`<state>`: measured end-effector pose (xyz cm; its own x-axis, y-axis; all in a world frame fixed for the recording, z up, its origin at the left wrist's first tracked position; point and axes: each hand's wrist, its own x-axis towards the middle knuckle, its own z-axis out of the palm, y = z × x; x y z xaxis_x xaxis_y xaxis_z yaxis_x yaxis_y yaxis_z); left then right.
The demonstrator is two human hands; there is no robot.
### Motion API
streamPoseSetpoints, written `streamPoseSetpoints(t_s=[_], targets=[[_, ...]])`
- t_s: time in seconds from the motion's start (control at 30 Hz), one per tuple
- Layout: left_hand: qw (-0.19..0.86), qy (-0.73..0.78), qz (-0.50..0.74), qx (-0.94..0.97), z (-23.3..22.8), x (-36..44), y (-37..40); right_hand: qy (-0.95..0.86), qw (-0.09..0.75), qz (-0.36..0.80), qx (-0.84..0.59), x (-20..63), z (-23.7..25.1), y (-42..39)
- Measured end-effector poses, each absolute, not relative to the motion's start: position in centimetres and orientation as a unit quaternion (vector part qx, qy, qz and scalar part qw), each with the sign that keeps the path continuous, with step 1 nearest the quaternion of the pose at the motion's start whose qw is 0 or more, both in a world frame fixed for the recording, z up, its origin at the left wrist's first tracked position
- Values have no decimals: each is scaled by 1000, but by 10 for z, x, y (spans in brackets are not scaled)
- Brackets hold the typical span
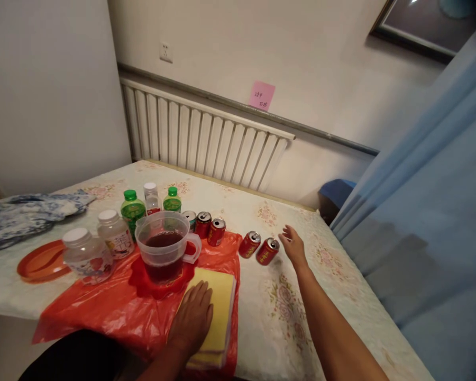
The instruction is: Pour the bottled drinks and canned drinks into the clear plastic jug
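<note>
My left hand [191, 320] lies flat, fingers stretched out, on a stack of yellow paper [221, 304] at the front of the table. Just right of a red can [268, 252], my right hand [293, 244] is raised with its fingers apart and nothing in it. A second red can [249, 244] stands close to the first one's left. Left of the paper, a clear plastic measuring jug [162, 248] with dark red-brown liquid rests on a red scalloped plate [143, 283]. A red plastic sheet [91, 312] spreads under the plate and paper.
Behind the jug stand several cans [216, 232] and green-capped bottles [133, 211]. White-lidded jars [88, 256] and an orange oval tray [43, 262] are at left, near a patterned cloth [31, 211]. A blue curtain [428, 201] hangs along the right; a radiator [206, 132] lines the wall.
</note>
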<state>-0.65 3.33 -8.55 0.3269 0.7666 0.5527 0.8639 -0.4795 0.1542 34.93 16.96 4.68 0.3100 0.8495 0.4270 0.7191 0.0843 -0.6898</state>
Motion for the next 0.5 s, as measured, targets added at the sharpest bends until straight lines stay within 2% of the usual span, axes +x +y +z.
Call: streamPoseSetpoints(t_s=[0.1,0.27,0.5], targets=[[82,-508,-281,-810,-87,-7,33,-507,483,84,-709,370,19,151],[79,-507,-286,-809,-87,-6,34,-493,486,188,-697,355,-29,139],[115,-499,-271,-815,-83,-8,34,-507,502,266,-649,326,-49,145]])
